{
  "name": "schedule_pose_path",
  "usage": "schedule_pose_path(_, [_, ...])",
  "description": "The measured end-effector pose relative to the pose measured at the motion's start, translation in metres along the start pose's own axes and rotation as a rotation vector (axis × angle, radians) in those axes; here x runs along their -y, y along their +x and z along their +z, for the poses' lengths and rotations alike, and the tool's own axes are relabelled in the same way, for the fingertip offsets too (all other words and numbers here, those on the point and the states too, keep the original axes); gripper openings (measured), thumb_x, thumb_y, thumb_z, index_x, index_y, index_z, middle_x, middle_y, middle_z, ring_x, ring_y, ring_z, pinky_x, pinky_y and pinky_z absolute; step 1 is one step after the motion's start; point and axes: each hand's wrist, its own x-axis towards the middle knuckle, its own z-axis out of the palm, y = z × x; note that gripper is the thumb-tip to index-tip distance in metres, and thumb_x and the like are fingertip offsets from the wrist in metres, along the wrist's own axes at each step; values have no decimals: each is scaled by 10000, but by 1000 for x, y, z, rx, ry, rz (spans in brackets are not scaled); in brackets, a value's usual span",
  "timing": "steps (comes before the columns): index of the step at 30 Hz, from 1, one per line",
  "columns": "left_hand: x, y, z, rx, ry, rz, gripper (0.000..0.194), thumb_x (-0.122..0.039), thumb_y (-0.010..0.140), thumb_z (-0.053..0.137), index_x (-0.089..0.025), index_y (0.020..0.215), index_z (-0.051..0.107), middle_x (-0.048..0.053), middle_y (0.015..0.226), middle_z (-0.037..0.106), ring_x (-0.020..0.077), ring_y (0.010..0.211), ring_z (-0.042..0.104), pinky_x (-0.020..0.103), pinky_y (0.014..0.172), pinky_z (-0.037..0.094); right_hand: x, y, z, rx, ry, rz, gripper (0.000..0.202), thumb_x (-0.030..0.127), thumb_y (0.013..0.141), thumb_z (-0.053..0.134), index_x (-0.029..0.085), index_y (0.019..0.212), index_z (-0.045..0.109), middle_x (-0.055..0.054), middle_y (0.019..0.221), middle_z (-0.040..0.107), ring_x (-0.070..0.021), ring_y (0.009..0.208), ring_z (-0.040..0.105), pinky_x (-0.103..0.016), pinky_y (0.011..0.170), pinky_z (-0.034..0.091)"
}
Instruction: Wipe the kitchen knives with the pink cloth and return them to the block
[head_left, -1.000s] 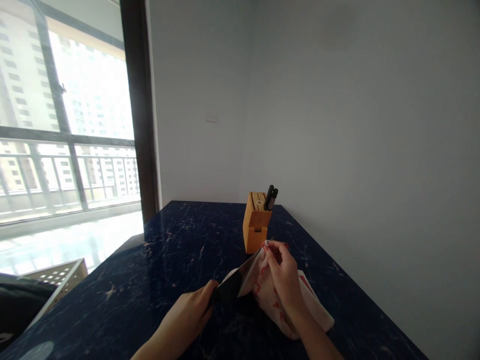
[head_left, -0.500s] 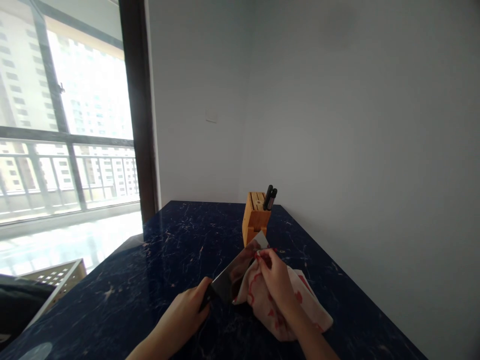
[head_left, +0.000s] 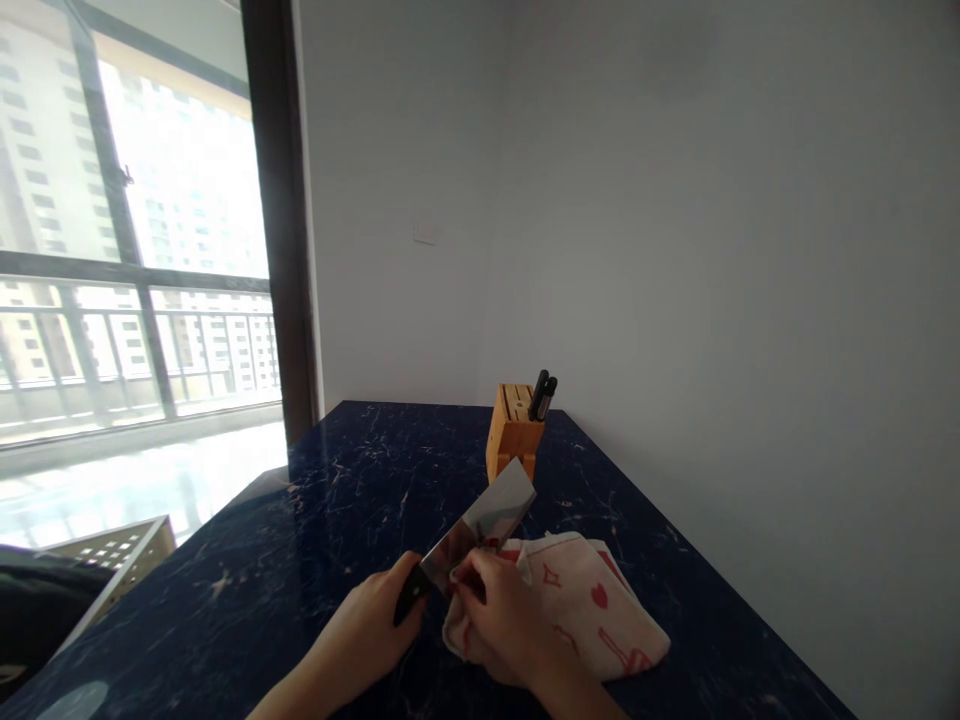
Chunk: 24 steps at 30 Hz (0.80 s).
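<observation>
A broad-bladed knife points away and to the right, its tip in front of the wooden block. My left hand is closed around its black handle. My right hand pinches a corner of a white cloth with red patterns against the blade near the handle. The rest of the cloth spreads over the dark table to the right, partly hidden by my right hand and forearm.
A wooden knife block with two black handles in it stands on the dark blue marbled table. A perforated light crate is at the left, below a window. Walls rise behind and right.
My right hand has moved left and nearer along the blade, from close to the tip to near the handle, drawing the cloth with it. My left hand still holds the knife.
</observation>
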Motion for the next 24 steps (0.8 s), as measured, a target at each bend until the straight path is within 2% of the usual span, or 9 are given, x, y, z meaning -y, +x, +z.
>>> schedule_pose_path(6, [3,3,-19,39,-91,4,123,-255,781,464,-218,851,558,-42,665,621,137,603,573,208,534,361,4,3,-7,-70,21,34,164,108,756,468,203,805,592,-27,788,635,-173,764,591,-277,699,427])
schedule_pose_path(11, [12,3,-37,12,-181,16,315,-250,764,502,-234,1071,433,-84,598,536,114,535,509,203,512,348,8,4,-12,-81,133,5,177,113,766,463,212,832,593,-20,808,633,-164,765,589,-280,701,441])
schedule_pose_path(14, [17,4,-42,-74,-191,22,335,-276,788,481,-233,1095,354,-85,611,498,118,552,497,212,538,370,6,4,-12,-92,149,-18,172,111,766,467,211,827,593,-13,783,623,-154,736,584,-276,683,446])
schedule_pose_path(16, [21,6,-43,-168,-135,4,296,-315,795,475,-232,1052,354,-71,646,507,130,581,511,229,569,390,4,4,-12,-103,131,-23,162,109,760,474,212,809,591,-7,764,614,-149,719,576,-273,671,444])
schedule_pose_path(21, [34,8,-45,-371,163,-67,131,-355,796,459,-227,820,455,-3,760,563,184,705,558,282,653,397,3,3,-11,-122,123,-27,157,95,755,469,214,790,566,2,758,593,-143,717,563,-271,670,437])
schedule_pose_path(24, [41,9,-44,-439,269,-45,212,-409,793,458,-227,685,464,-5,717,532,184,679,550,281,646,388,3,3,-11,-120,127,-30,153,105,765,463,216,793,564,1,757,592,-144,715,562,-272,674,441])
